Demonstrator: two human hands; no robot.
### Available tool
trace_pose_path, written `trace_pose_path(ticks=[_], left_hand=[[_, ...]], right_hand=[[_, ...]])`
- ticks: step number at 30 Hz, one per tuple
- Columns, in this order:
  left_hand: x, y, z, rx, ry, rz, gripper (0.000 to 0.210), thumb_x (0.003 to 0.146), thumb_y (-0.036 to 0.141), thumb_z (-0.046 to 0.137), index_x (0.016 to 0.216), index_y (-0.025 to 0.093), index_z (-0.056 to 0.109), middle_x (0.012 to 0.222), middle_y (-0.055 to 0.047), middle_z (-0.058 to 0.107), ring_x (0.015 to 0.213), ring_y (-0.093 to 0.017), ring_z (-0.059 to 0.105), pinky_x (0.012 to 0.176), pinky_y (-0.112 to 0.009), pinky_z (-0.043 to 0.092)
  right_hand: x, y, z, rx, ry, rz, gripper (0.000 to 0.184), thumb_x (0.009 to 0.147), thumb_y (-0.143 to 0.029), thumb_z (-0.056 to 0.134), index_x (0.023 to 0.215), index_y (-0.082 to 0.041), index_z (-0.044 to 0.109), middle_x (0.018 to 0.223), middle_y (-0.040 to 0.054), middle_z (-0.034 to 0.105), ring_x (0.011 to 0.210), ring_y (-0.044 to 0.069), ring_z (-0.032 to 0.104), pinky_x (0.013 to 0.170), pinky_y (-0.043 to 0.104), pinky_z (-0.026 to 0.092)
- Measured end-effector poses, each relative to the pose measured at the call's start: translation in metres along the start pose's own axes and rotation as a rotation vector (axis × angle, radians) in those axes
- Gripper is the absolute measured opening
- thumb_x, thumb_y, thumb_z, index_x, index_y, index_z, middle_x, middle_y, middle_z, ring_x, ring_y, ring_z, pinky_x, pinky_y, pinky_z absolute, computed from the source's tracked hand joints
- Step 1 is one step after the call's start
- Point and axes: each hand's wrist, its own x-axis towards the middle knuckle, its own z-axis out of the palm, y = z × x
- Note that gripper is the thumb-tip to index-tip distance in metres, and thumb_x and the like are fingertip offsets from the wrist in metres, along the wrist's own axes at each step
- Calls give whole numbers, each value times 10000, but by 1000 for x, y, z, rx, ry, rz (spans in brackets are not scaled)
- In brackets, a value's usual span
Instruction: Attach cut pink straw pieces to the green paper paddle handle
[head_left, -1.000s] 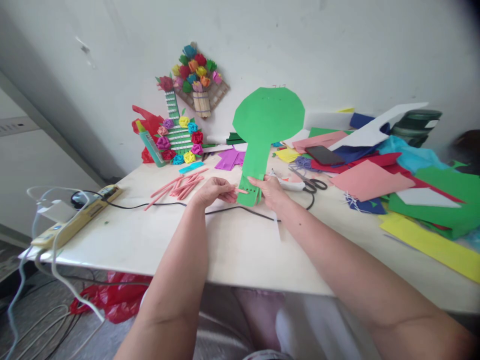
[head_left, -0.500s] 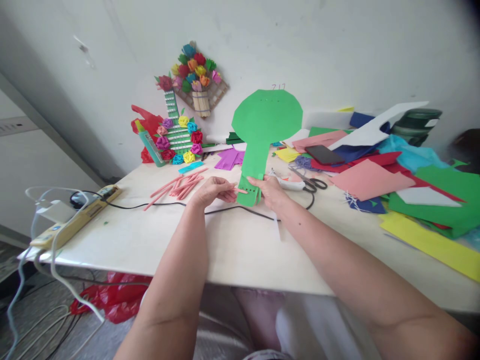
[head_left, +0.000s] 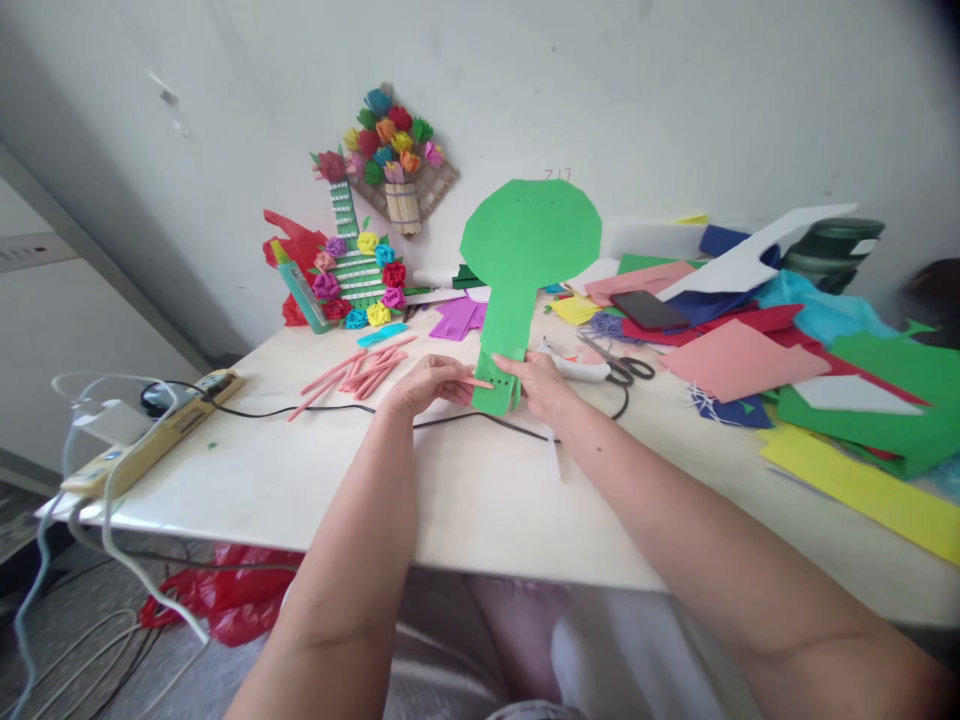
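Observation:
A green paper cutout (head_left: 529, 235), with a wide rounded top and a long narrow strip below, stands upright before me. My right hand (head_left: 544, 385) grips the lower end of the strip, thumb in front and fingers behind. Small dark holes run across that end. From the left, my left hand (head_left: 435, 382) pinches a thin pink paper roll (head_left: 481, 382), its tip lying against the strip beside the holes. More pink paper rolls (head_left: 364, 372) lie in a loose pile left of my left hand.
A glue gun (head_left: 585, 369) and scissors (head_left: 630, 370) lie right of my hands, near coloured sheets (head_left: 739, 360). A black cable (head_left: 480, 415) crosses the table to a power strip (head_left: 154, 435). A glue bottle (head_left: 301, 290) and a flower-trimmed paper guitar (head_left: 358, 265) stand at the back.
The green cutout has shifted very slightly left. Both hands keep their hold, and the pink roll's tip stays against the strip.

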Motion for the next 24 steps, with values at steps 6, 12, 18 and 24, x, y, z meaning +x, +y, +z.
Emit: trace_pose_path(ticks=[6,12,18,24], left_hand=[[6,-5,-2,-163,39,99,167,638,229,639,757,115,609,679,-27,620,617,-144,610,605,-283,512],[2,-1,1,-157,-85,121,286,611,148,656,893,116,620,830,-52,633,732,-141,601,652,-257,499],[2,-3,2,-62,-74,152,276,640,240,704,879,121,639,821,-40,638,694,-112,594,615,-224,478],[5,-7,0,-35,-35,179,277,649,272,707,873,117,654,752,-27,637,632,-98,585,590,-223,478]], right_hand=[[-4,-2,2,-46,-69,76,157,569,-168,717,709,-143,650,712,43,702,673,183,646,690,335,510],[-4,-1,1,-82,-227,76,260,531,-232,750,762,-156,657,732,36,700,753,192,644,753,347,488],[-3,3,-2,-160,-311,105,240,517,-246,747,720,-154,660,739,38,697,727,177,630,752,335,479],[-6,2,0,-163,-305,127,247,539,-253,736,753,-164,648,766,41,696,764,186,630,748,341,482]])
